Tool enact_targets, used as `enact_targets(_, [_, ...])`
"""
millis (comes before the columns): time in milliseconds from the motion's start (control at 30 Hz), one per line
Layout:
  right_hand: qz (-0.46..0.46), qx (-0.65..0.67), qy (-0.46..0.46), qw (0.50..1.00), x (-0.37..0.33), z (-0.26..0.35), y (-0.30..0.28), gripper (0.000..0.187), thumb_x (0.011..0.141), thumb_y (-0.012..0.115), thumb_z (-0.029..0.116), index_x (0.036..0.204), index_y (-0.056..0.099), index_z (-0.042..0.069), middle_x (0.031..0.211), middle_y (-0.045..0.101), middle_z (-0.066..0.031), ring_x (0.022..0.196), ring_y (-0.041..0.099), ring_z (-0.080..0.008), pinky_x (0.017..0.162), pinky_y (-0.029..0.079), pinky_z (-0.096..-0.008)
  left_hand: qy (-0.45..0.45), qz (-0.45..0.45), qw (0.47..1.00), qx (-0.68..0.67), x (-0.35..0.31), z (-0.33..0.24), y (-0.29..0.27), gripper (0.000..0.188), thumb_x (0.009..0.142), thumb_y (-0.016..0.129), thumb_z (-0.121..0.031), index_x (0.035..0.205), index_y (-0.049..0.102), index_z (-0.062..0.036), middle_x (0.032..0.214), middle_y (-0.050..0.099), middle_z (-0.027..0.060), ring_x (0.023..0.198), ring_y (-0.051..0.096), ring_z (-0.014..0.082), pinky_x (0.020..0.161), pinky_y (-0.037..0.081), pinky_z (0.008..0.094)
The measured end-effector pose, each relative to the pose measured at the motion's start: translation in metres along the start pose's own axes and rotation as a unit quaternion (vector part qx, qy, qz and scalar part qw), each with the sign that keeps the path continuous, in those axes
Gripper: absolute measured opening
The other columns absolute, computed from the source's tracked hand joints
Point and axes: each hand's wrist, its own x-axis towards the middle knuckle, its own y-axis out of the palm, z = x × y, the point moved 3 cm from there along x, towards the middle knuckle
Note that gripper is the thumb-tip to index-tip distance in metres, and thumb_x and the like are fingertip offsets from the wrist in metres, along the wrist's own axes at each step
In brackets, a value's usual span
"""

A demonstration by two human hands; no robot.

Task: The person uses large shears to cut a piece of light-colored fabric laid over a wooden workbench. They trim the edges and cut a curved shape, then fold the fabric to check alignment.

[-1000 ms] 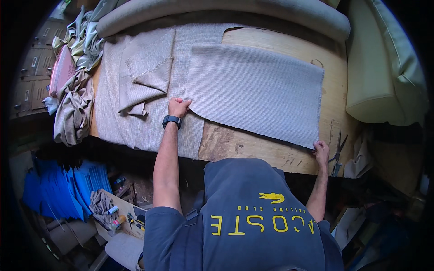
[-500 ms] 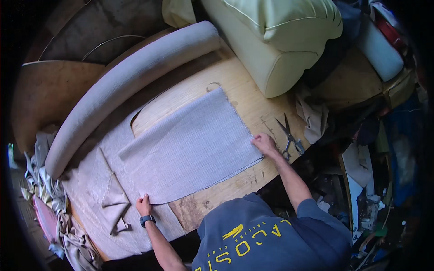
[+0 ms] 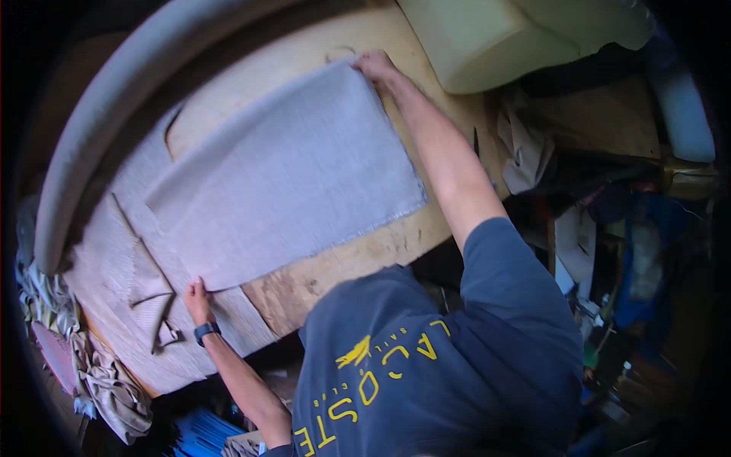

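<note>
A light grey woven fabric piece (image 3: 282, 183) lies across the wooden tabletop (image 3: 365, 247), its far edge folded or curled over. My left hand (image 3: 199, 301) pinches its near left corner; a dark watch (image 3: 206, 330) is on that wrist. Stretched across to the far side, my right hand (image 3: 375, 67) has its fingers closed on the far right corner. Beyond my right forearm, a dark scissor blade (image 3: 477, 141) peeks out, the rest mostly hidden by the arm. Left of my left hand, a crumpled beige fabric scrap (image 3: 145, 278) rests on more grey cloth (image 3: 186, 362).
A long, thick grey fabric roll (image 3: 137, 68) curves along the table's far left. At the back right stands a pale yellow upholstered piece (image 3: 495, 46). Beige cloth (image 3: 525, 145) hangs by the right edge. Rags (image 3: 114, 388) bunch at the left corner; clutter lies right of the table.
My right hand has moved from the fabric's right edge, near the scissors, up to its far right corner. My left hand stays at the near left corner. The whole view has shifted.
</note>
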Motion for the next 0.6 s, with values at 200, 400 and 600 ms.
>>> enact_targets(200, [-0.010,-0.061,-0.041,0.997,-0.014,0.004,-0.020,0.030,0.086,0.067,0.031,0.097,0.069,0.003,0.084,0.068,-0.0054,0.075,0.061,-0.0151,0.070,0.049,-0.0310,-0.009,0.017,1.000,-0.001,0.005,0.002,0.012,0.017,0.094,0.062,-0.026,0.083,0.059,-0.0125,0.065,0.043,-0.0087,0.054,0.035,0.0019,0.047,0.026,0.0192])
enact_targets(400, [0.120,-0.114,-0.107,0.980,-0.070,-0.027,-0.033,0.036,0.083,0.068,0.031,0.099,0.070,0.000,0.084,0.070,-0.0081,0.074,0.063,-0.0165,0.070,0.050,-0.0327,-0.027,0.025,0.999,-0.003,0.001,0.000,0.003,0.018,0.095,0.058,-0.027,0.091,0.062,-0.0103,0.069,0.046,-0.0060,0.060,0.043,0.0051,0.053,0.035,0.0210])
enact_targets(600, [0.141,-0.085,-0.086,0.983,-0.163,-0.100,-0.048,0.027,0.081,0.070,0.023,0.092,0.069,-0.003,0.074,0.066,-0.0055,0.065,0.057,-0.0118,0.062,0.046,-0.0310,-0.010,0.044,0.999,-0.016,0.000,-0.004,0.006,0.013,0.092,0.060,-0.021,0.093,0.062,-0.0081,0.070,0.048,-0.0067,0.060,0.044,0.0049,0.054,0.036,0.0203])
